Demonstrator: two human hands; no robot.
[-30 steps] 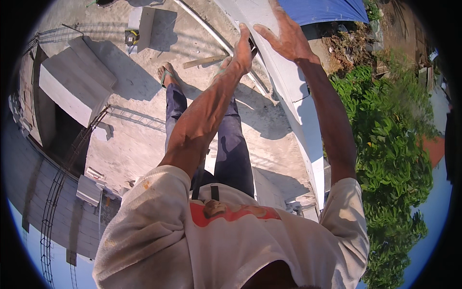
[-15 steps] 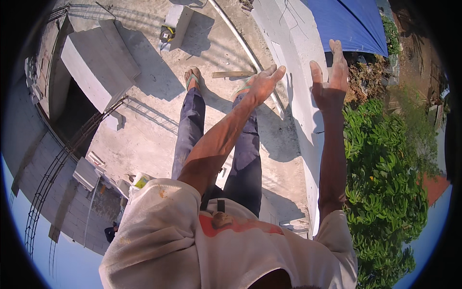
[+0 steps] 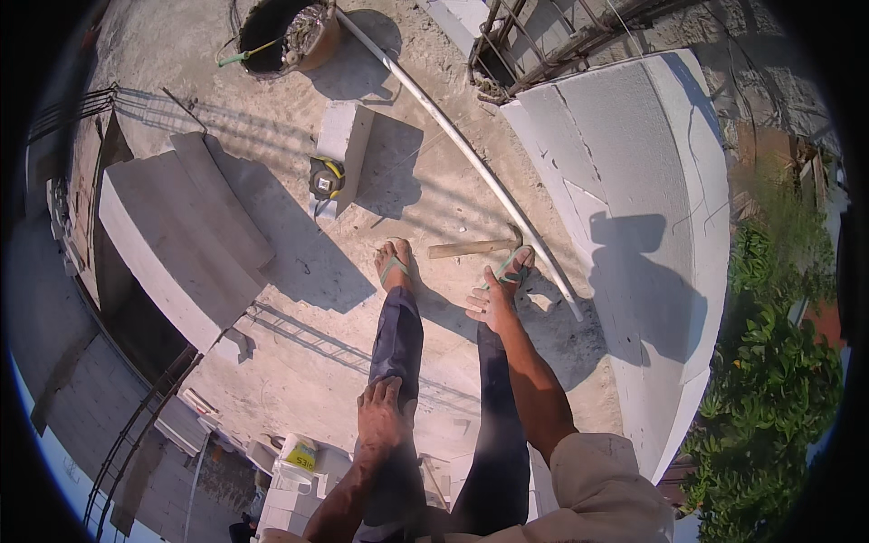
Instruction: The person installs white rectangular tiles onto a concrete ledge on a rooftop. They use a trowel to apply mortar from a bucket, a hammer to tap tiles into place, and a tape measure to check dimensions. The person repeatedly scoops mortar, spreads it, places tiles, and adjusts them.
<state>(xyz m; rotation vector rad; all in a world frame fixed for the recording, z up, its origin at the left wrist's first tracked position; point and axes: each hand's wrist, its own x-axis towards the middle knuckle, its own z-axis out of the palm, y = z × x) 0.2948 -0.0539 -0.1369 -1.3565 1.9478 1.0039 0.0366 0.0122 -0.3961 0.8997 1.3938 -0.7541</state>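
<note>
My left hand (image 3: 381,421) lies on my left trouser leg near the knee, fingers slightly bent and apart, holding nothing visible. My right hand (image 3: 493,303) is open over my right leg, just short of my sandalled foot (image 3: 514,264), with fingers spread. A hammer (image 3: 466,247) with a wooden handle lies by that foot, beside a long white pipe (image 3: 462,145). A yellow and black tape measure (image 3: 327,178) rests against a pale block (image 3: 344,131). At my right stands a pale wall (image 3: 652,145) with my shadow across it.
Large stacked blocks (image 3: 172,244) stand left, near rebar cages (image 3: 145,416) and a dark recess (image 3: 136,299). A bucket (image 3: 281,41) of rubble is at the top, rebar (image 3: 525,45) upper right, a yellow-white bag (image 3: 299,455) lower left, foliage (image 3: 760,416) beyond the wall.
Both hands have moved away from beside the wall down to my legs. The view has shifted, bringing the bucket, upper rebar and more wall into sight.
</note>
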